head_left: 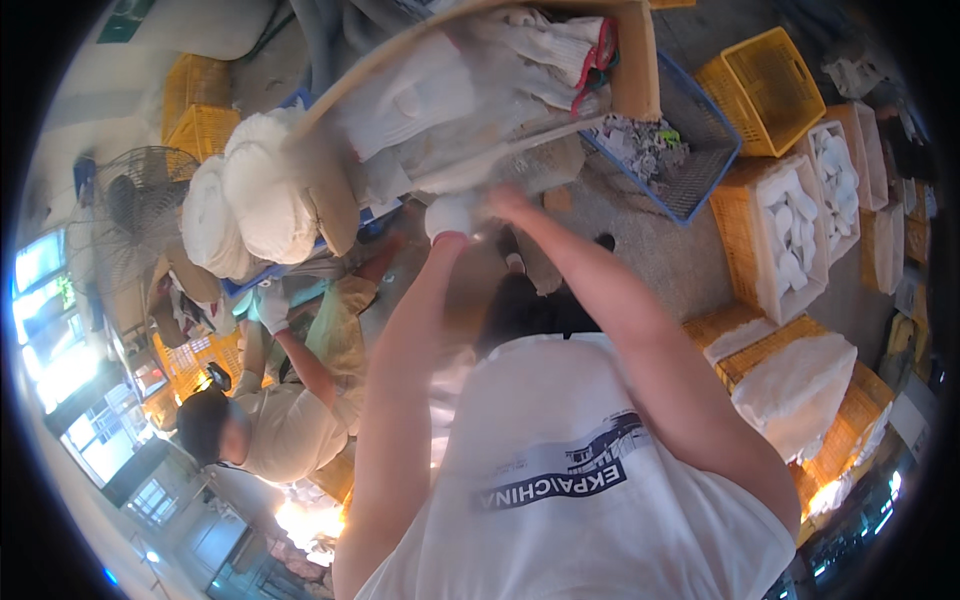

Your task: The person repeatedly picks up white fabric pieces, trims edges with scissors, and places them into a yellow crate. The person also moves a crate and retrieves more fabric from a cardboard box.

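Note:
My left hand (pixel 450 216) wears a white knit glove with a red cuff. It is at the near side of a cardboard box (pixel 637 65). My right hand (pixel 509 203) looks bare and is close beside it, against a pale, plastic-looking sheet (pixel 540 166). Motion smears the fingers of both hands, so what they touch or hold is unclear. Inside the box lie white knit gloves (pixel 415 95) with red edges, and more gloves (pixel 545 45) with red and green cuffs sit toward its right end.
Left are large white rolls or bundles (pixel 265 190), a fan (pixel 125 205) and a co-worker (pixel 290 425) with a gloved hand. On the right, a blue crate (pixel 708 185) holds scraps; near it are a yellow crate (pixel 765 90) and crates of white pieces (pixel 790 230).

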Action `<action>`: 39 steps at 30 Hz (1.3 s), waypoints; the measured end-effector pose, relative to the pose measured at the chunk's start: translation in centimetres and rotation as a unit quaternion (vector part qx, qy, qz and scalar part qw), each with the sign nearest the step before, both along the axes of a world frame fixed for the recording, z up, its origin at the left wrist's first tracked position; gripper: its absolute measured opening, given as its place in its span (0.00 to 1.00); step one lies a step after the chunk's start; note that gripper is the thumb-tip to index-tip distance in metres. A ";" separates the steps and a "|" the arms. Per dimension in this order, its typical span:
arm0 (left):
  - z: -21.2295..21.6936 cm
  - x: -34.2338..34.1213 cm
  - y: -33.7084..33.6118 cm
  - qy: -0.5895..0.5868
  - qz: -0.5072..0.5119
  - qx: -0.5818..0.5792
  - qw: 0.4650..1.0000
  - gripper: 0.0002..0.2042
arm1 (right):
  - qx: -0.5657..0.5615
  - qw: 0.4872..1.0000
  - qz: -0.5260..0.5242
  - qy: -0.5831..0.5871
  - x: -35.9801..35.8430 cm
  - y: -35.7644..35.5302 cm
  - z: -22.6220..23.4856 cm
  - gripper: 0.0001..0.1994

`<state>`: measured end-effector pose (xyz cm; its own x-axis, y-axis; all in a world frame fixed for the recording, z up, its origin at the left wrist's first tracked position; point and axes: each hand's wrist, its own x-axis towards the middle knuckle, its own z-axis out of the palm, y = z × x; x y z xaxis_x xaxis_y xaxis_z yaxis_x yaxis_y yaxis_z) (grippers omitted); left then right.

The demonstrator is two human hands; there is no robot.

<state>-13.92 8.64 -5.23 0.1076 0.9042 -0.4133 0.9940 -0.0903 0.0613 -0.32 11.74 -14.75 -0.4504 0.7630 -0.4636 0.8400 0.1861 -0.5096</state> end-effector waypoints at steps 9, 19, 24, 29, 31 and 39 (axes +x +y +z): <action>-0.3 -2.7 -2.9 -0.053 0.047 -0.101 0.992 0.14 | -0.083 0.990 -0.103 0.051 -1.0 -2.6 1.3 0.18; -3.2 -3.3 -0.7 -0.106 -0.012 0.056 0.993 0.15 | 0.081 0.997 0.001 -0.021 -1.9 -0.6 -1.5 0.14; -4.8 -0.6 -0.6 -0.170 0.072 0.077 0.980 0.14 | -0.012 0.995 -0.103 -0.011 -0.1 0.2 -0.2 0.15; -0.3 4.1 -0.7 -0.114 0.150 0.019 0.982 0.15 | -0.014 0.998 -0.057 -0.020 1.6 1.3 1.4 0.16; 2.6 5.2 -1.6 -0.233 0.249 0.058 0.938 0.17 | -0.002 0.989 -0.145 0.012 2.2 0.5 1.5 0.15; 2.9 -1.3 -2.4 -0.033 0.071 -0.116 0.990 0.21 | -0.050 0.995 -0.055 0.069 -1.3 -2.7 0.0 0.14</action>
